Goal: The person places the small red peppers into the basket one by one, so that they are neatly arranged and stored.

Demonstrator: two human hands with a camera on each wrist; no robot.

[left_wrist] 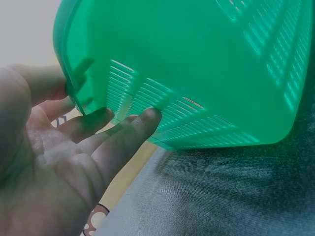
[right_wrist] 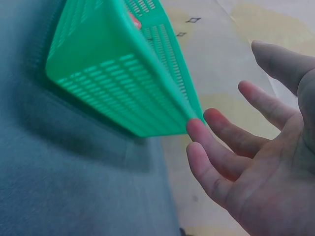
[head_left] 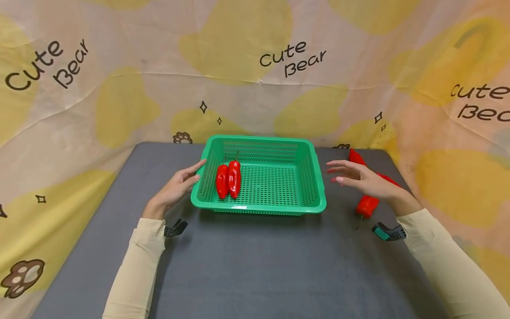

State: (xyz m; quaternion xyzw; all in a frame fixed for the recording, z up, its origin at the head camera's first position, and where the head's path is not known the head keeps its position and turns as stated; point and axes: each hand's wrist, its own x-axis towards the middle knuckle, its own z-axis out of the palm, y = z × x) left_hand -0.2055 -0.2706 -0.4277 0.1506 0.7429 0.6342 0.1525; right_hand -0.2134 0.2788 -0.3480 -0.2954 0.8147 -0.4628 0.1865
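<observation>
We see a green basket (head_left: pixel 259 208) over the far part of a grey tabletop (head_left: pixel 259 266), its open top facing up. At its left side, the left hand (head_left: pixel 173 190) has its grip closed on the rim, with the thumb at the edge and other fingers against the outside wall. Off its right side, the right hand (head_left: pixel 366 180) holds nothing; we find that grip wide, its fingers spread, with the tips near the basket's rim. Inside the basket, toward its left wall, we see two red peppers (head_left: pixel 234 179) lying side by side, stems toward the basket's far wall. To the right of the basket, more red peppers (head_left: pixel 367 205) lie about the right hand, which partly covers them, so we cannot count them surely. Behind the basket and to both sides of it, we see a printed cloth (head_left: pixel 239 48) with yellow patches and "Cute Bear" lettering.
</observation>
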